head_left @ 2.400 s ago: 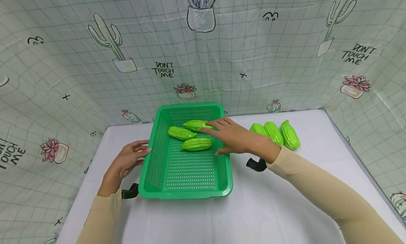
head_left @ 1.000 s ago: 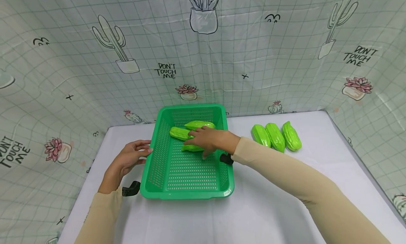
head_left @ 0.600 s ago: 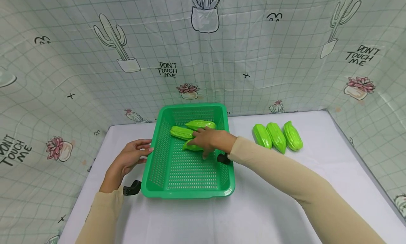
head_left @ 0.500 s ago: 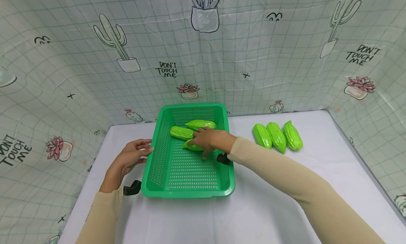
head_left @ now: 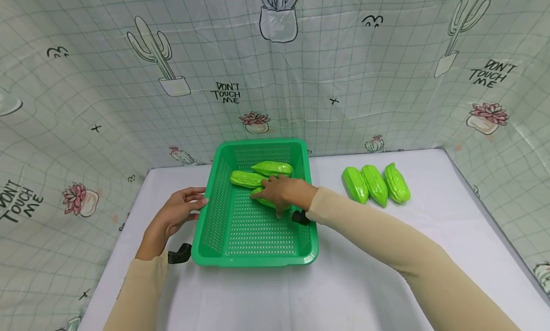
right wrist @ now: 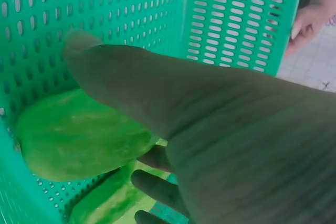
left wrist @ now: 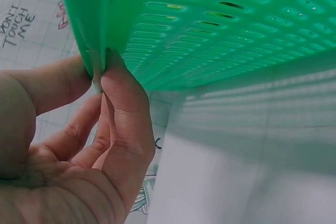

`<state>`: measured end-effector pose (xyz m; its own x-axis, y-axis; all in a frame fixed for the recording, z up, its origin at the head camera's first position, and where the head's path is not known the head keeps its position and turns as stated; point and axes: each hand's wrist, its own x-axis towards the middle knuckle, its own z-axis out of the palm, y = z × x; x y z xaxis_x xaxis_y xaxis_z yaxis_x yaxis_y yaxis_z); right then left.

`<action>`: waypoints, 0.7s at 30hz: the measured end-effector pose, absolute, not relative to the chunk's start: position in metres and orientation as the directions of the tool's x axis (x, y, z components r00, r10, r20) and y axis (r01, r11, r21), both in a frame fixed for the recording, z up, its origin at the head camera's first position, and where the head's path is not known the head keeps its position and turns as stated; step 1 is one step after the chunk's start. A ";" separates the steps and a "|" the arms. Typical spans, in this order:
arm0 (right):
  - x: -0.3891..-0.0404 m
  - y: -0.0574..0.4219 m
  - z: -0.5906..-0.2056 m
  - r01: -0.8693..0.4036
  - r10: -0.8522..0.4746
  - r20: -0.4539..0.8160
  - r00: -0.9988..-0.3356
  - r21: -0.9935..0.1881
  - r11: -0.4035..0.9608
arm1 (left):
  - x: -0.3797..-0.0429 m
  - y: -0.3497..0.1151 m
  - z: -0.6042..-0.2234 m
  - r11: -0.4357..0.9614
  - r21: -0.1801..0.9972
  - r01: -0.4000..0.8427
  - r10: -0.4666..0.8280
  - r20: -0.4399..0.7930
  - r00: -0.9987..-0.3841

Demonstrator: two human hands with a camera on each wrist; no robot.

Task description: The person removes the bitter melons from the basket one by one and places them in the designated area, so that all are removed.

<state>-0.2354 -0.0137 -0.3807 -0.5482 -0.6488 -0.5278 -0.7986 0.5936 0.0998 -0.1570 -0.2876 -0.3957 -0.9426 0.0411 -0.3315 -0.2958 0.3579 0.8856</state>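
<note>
A green perforated basket (head_left: 253, 261) stands on the white table. Its left rim is pinched between the thumb and index finger of my left hand (head_left: 178, 211), which the left wrist view shows close up. Inside the basket, my right hand (head_left: 282, 192) grips a bright green, ridged bitter melon (head_left: 263, 200), fingers over its far side and thumb toward me; the hand covers much of it. In the right wrist view that bitter melon (right wrist: 79, 137) lies below the thumb. Two more bitter melons (head_left: 247, 179) (head_left: 271, 168) lie behind it in the basket.
Three bitter melons (head_left: 355, 184) lie side by side on the table (head_left: 356, 278) to the right of the basket. A grid-patterned cloth (head_left: 301, 73) with cactus drawings hangs behind and along both sides. Black mounts (head_left: 179, 253) stick out at both wrists.
My right hand has moved left and down into the basket onto the nearest bitter melon. That bitter melon has turned, its left end shifting slightly right. My left hand stays at the rim.
</note>
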 end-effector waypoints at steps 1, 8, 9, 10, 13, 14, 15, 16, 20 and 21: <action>-0.235 -0.014 -0.381 -0.795 -0.645 -0.529 -0.551 0.100 0.598 | -0.157 -0.287 -0.396 0.359 0.885 -0.296 0.042 -0.332 -0.942; -0.231 -0.013 -0.381 -0.770 -0.613 -0.542 -0.575 0.106 0.629 | -0.157 -0.287 -0.396 0.355 0.884 -0.303 0.042 -0.340 -0.940; -0.231 -0.013 -0.381 -0.765 -0.606 -0.547 -0.578 0.105 0.635 | -0.157 -0.287 -0.396 0.354 0.885 -0.303 0.043 -0.339 -0.940; -0.231 -0.013 -0.381 -0.762 -0.600 -0.552 -0.579 0.107 0.638 | -0.157 -0.287 -0.396 0.356 0.885 -0.301 0.044 -0.338 -0.940; -0.232 -0.013 -0.381 -0.760 -0.591 -0.563 -0.578 0.109 0.640 | -0.158 -0.287 -0.396 0.351 0.887 -0.300 0.047 -0.337 -0.940; -0.232 -0.013 -0.381 -0.761 -0.590 -0.565 -0.576 0.108 0.640 | -0.157 -0.287 -0.396 0.351 0.887 -0.300 0.048 -0.337 -0.940; -0.232 -0.013 -0.381 -0.763 -0.591 -0.566 -0.574 0.110 0.637 | -0.157 -0.287 -0.396 0.350 0.888 -0.299 0.050 -0.337 -0.940; -0.232 -0.013 -0.381 -0.766 -0.593 -0.565 -0.573 0.112 0.633 | -0.157 -0.287 -0.396 0.348 0.889 -0.299 0.052 -0.336 -0.940; -0.232 -0.014 -0.381 -0.773 -0.598 -0.561 -0.572 0.125 0.622 | -0.157 -0.288 -0.395 0.345 0.890 -0.297 0.058 -0.336 -0.940; -0.232 -0.014 -0.381 -0.775 -0.599 -0.560 -0.572 0.130 0.618 | -0.157 -0.289 -0.395 0.344 0.891 -0.298 0.058 -0.337 -0.940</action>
<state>-0.2323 -0.0138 -0.3812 -0.5723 -0.5991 -0.5600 -0.7750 0.6184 0.1303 -0.1567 -0.2887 -0.3952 -0.9399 0.0582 -0.3366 -0.2976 0.3439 0.8906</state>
